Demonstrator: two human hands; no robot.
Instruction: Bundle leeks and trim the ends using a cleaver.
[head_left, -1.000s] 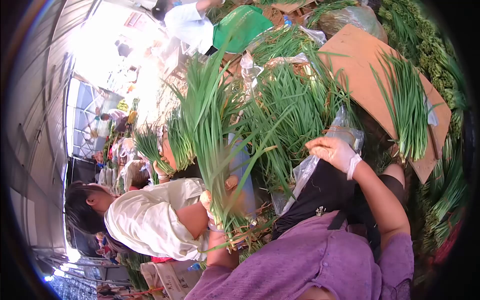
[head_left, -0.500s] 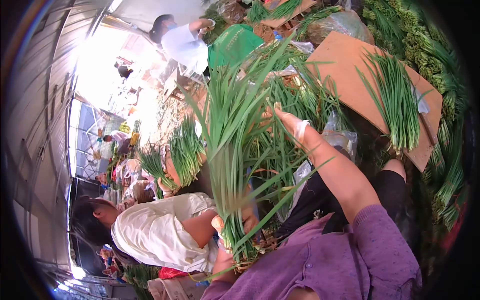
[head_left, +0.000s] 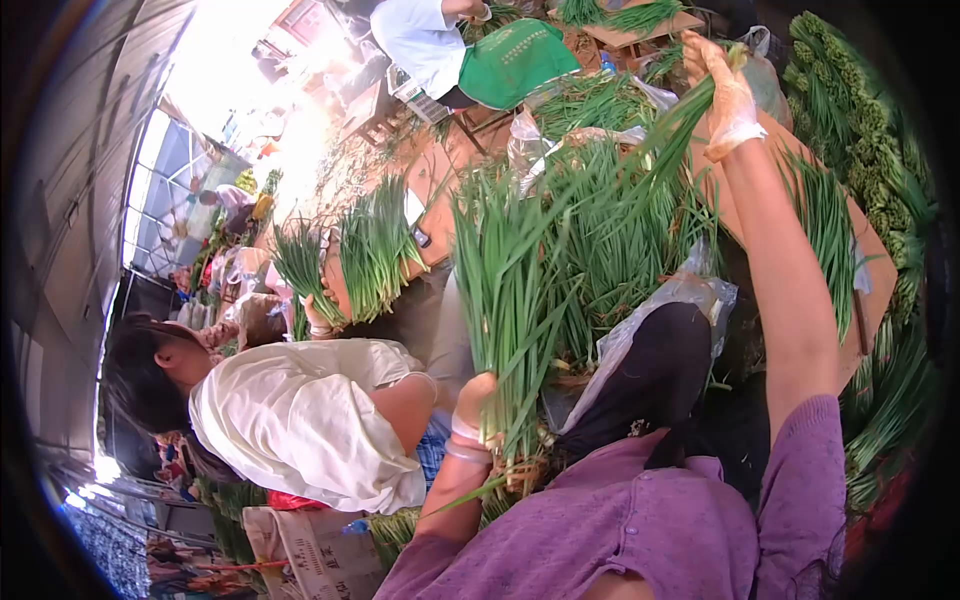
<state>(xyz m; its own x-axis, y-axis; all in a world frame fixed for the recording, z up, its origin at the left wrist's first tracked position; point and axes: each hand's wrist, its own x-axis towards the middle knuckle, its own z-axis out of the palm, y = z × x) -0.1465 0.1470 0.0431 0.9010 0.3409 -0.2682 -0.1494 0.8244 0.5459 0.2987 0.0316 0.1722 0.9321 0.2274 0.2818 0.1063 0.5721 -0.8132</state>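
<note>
My left hand (head_left: 474, 408) is closed around the lower stems of an upright bunch of garlic chives (head_left: 510, 310), whose brownish root ends hang below it. My right hand (head_left: 732, 105), wrapped in white at the wrist, is raised at the upper right. It grips a thin bundle of chives (head_left: 682, 122) near one end, and the leaves trail down to the left. Between my hands lies a large heap of loose chives (head_left: 625, 255), beside a clear plastic sheet (head_left: 640, 325) near my dark-clothed knee.
Under my right arm, more chives (head_left: 822, 230) lie on a brown board (head_left: 880, 265). To my left sits a person in a cream shirt (head_left: 310, 420), near upright chive bunches (head_left: 375, 250). A green-covered seat (head_left: 515, 65) stands ahead. Stacked greens (head_left: 860, 120) line the right side.
My right hand has gone up and away to the right, now with a thin bundle of chives in it. My left hand has stayed low on its bunch. The view has shifted.
</note>
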